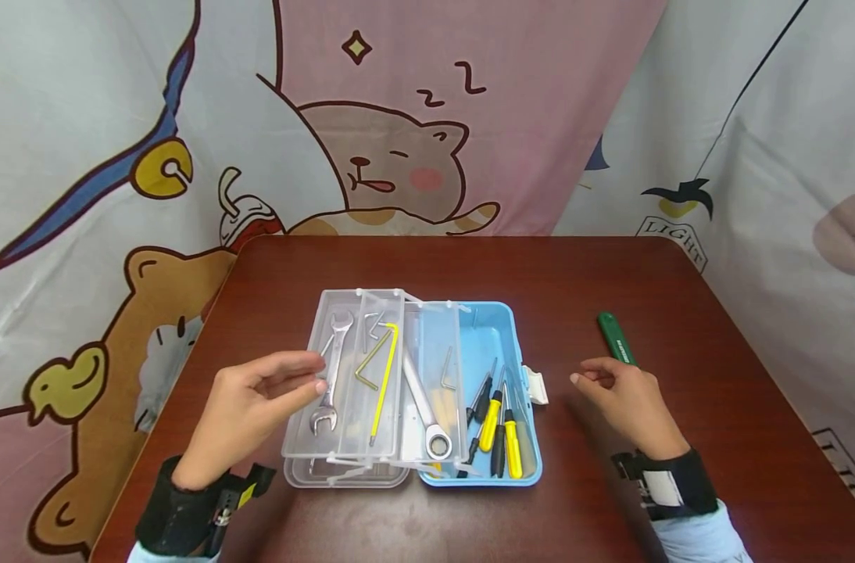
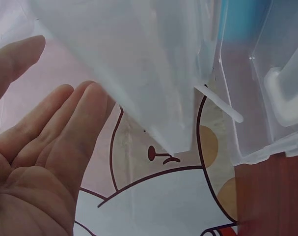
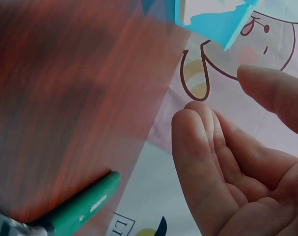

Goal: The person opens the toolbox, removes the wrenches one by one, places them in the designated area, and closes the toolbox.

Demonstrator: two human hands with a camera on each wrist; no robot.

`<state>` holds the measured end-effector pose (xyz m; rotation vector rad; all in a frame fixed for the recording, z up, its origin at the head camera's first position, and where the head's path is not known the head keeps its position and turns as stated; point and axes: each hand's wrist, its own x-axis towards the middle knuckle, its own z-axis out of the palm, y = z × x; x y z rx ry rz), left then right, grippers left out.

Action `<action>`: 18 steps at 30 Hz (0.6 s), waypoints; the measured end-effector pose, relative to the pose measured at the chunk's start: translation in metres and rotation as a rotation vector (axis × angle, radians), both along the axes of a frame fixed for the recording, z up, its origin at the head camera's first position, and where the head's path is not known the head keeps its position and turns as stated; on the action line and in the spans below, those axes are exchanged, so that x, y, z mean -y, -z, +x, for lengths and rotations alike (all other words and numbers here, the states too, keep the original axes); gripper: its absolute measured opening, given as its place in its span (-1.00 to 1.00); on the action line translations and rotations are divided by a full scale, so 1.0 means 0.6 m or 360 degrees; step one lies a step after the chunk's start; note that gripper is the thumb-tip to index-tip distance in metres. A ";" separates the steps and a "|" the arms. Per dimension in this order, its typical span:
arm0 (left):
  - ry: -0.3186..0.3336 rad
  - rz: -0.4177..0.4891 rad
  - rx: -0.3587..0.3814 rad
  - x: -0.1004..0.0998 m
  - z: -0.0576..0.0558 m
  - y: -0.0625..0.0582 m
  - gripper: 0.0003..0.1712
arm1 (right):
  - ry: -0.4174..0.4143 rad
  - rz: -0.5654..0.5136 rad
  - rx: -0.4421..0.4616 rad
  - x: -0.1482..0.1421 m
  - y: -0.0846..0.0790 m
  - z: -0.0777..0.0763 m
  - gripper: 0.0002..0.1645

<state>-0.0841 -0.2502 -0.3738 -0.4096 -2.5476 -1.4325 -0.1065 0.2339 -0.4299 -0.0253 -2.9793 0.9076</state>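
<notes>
A light blue toolbox [image 1: 494, 322] stands unfolded on the table, with clear plastic trays [image 1: 320, 442] spread to its left. My left hand [image 1: 248, 403] hovers at the trays' left edge, thumb and fingers apart with nothing between them. An open-end wrench [image 1: 338, 360], a yellow hex key [image 1: 385, 383] and a ratcheting wrench [image 1: 425, 407] lie in the trays. Yellow and black screwdrivers [image 1: 491, 422] fill the box's lower part. To the right of the box, my right hand [image 1: 627, 403] holds nothing, its fingers loosely bent. Just beyond it lies a green-handled tool [image 3: 87, 204], whose metal end shows in the right wrist view.
A white latch [image 1: 536, 385] sticks out from the box's right side. The brown table [image 1: 575, 274] ends at a cartoon-printed cloth [image 1: 399, 70] hanging behind it. Cuffs with cameras [image 1: 670, 485] sit on both wrists.
</notes>
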 end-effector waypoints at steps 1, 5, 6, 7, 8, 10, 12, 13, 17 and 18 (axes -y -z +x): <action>0.0003 -0.0004 -0.0006 -0.001 -0.001 -0.002 -0.64 | 0.0000 -0.0001 0.0002 -0.003 -0.002 0.000 -0.51; 0.0035 -0.0038 -0.0042 -0.008 -0.007 -0.011 -0.64 | -0.0004 0.0005 -0.0005 -0.012 -0.005 -0.002 -0.49; 0.0044 -0.0044 -0.0048 -0.011 -0.009 -0.013 -0.64 | -0.0005 0.0009 -0.0005 -0.013 -0.005 -0.002 -0.49; 0.0051 -0.0054 -0.0053 -0.013 -0.010 -0.014 -0.64 | -0.0006 0.0011 -0.0002 -0.014 -0.005 -0.002 -0.49; 0.0059 -0.0065 -0.0056 -0.015 -0.011 -0.016 -0.63 | -0.0004 0.0012 0.0004 -0.015 -0.004 -0.002 -0.49; 0.0070 -0.0074 -0.0056 -0.020 -0.013 -0.017 -0.63 | -0.0002 0.0003 0.0016 -0.016 -0.004 -0.001 -0.48; 0.0081 -0.0092 -0.0062 -0.025 -0.014 -0.018 -0.62 | 0.0004 0.0003 0.0021 -0.015 -0.003 0.000 -0.49; 0.0087 -0.0106 -0.0071 -0.027 -0.015 -0.019 -0.62 | 0.0006 0.0001 0.0024 -0.015 -0.003 0.001 -0.49; 0.0126 -0.0197 -0.0141 -0.032 -0.018 -0.024 -0.61 | 0.0007 0.0014 0.0024 -0.015 -0.002 0.001 -0.48; 0.0143 -0.0223 -0.0157 -0.033 -0.019 -0.026 -0.61 | 0.0005 0.0019 0.0023 -0.016 -0.001 0.001 -0.48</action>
